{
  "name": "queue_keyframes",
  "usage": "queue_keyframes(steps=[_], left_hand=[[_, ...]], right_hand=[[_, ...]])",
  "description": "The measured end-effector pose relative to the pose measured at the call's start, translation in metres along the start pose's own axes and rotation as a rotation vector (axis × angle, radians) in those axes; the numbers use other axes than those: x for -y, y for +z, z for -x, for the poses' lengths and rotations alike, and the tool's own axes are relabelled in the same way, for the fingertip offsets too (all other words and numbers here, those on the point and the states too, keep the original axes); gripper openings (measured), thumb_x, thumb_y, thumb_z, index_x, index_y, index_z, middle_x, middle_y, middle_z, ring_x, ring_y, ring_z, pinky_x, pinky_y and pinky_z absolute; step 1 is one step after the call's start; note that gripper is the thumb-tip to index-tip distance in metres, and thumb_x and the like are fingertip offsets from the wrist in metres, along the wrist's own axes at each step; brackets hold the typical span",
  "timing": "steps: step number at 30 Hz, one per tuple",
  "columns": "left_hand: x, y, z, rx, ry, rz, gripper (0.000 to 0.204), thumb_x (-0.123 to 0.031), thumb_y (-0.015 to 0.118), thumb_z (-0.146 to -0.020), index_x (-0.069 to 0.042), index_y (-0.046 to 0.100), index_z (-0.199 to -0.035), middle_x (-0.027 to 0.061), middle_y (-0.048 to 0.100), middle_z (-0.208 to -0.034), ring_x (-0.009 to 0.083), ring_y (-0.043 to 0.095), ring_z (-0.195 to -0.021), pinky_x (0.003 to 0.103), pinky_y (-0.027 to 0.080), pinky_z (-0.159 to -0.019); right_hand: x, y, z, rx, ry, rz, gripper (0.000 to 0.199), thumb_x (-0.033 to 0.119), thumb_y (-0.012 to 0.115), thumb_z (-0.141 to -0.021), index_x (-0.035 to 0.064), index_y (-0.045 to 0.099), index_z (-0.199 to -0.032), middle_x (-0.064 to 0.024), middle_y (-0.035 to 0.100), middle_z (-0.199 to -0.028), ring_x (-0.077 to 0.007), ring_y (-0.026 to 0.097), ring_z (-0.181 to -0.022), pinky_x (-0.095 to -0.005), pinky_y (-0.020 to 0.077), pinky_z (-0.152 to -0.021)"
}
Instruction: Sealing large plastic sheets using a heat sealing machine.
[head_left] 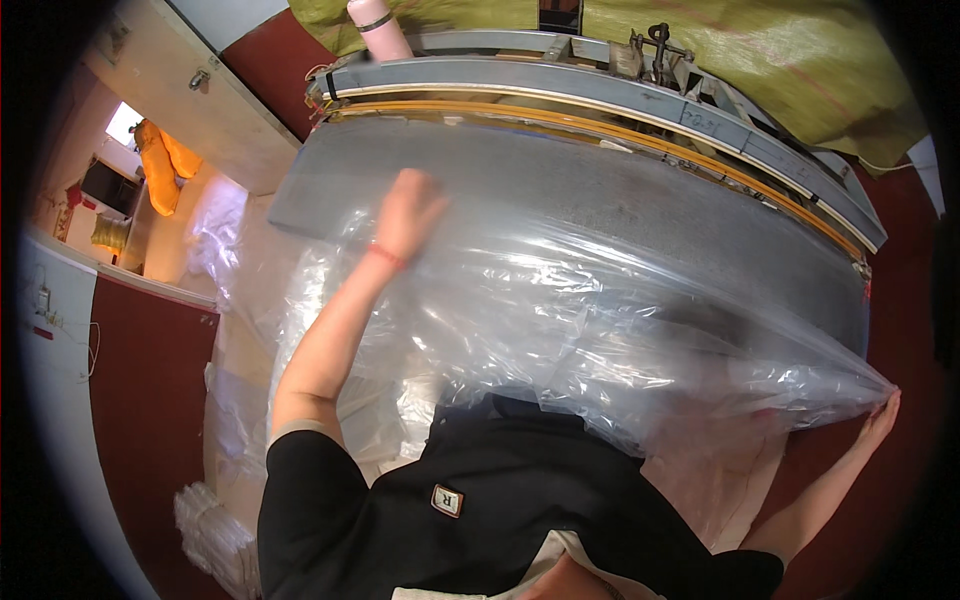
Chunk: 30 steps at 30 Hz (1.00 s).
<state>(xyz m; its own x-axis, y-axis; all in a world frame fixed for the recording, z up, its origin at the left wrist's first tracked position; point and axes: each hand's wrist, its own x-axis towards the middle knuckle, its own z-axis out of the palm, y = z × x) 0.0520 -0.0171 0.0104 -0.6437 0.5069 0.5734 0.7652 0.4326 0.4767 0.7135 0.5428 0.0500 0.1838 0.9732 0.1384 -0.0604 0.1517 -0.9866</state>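
Note:
A wide sheet of clear plastic film lies crumpled and shiny over a long grey work surface. At the far right my right hand is closed on the corner of this plastic film and pulls it into taut folds. My left hand, with a red band at its wrist, is over the left part of the grey surface, by the film's upper edge. Motion smears its fingers, so their grip does not show. The film's near edge hangs down in front of my body.
Behind the surface runs a long grey metal bar with an orange strip and a metal clamp. A pink bottle stands at its left end. Plastic bundles lie at lower left, near an open door.

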Motion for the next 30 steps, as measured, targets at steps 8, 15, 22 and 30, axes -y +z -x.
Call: queue_keyframes(steps=[8, 15, 22, 30], left_hand=[[0.010, 0.006, -0.013, 0.015, 0.174, -0.112, 0.008, -0.012, 0.055, -0.074, -0.004, 0.056, -0.075, 0.0129, 0.056, -0.080, 0.0296, 0.052, -0.080, 0.037, 0.041, -0.068], [0.072, 0.033, -0.086, -0.375, -0.532, 0.441, 0.012, -0.013, 0.044, -0.080, -0.006, 0.048, -0.071, -0.0015, 0.042, -0.061, 0.0089, 0.041, -0.057, 0.023, 0.037, -0.053], [0.180, 0.057, -0.124, -0.429, -0.429, 0.400, 0.020, -0.020, 0.053, -0.080, -0.006, 0.050, -0.067, -0.0054, 0.043, -0.060, 0.0039, 0.035, -0.053, 0.019, 0.028, -0.047], [0.195, 0.063, -0.129, -0.447, -0.413, 0.388, 0.018, -0.019, 0.059, -0.079, -0.009, 0.051, -0.066, -0.0057, 0.045, -0.061, 0.0039, 0.034, -0.053, 0.018, 0.027, -0.047]], right_hand=[[-0.037, -0.024, -0.065, 0.122, 0.100, 0.010, 0.029, 0.024, 0.055, -0.081, 0.0016, 0.059, -0.098, -0.0056, 0.059, -0.091, -0.0175, 0.054, -0.085, -0.0303, 0.0420, -0.078], [-0.079, 0.176, -0.047, -0.144, -0.955, 0.936, 0.027, 0.027, 0.044, -0.083, 0.0027, 0.056, -0.082, -0.0125, 0.060, -0.080, -0.0239, 0.057, -0.076, -0.0350, 0.0430, -0.068], [-0.106, 0.281, -0.027, 0.042, -0.296, 0.088, 0.016, 0.017, 0.060, -0.078, 0.0015, 0.057, -0.076, -0.0019, 0.053, -0.058, -0.0088, 0.050, -0.052, -0.0217, 0.0396, -0.051], [-0.100, 0.285, -0.026, -0.125, -0.197, 0.062, 0.012, 0.011, 0.059, -0.075, 0.0021, 0.051, -0.076, -0.0069, 0.054, -0.060, -0.0134, 0.051, -0.049, -0.0284, 0.0410, -0.041]])
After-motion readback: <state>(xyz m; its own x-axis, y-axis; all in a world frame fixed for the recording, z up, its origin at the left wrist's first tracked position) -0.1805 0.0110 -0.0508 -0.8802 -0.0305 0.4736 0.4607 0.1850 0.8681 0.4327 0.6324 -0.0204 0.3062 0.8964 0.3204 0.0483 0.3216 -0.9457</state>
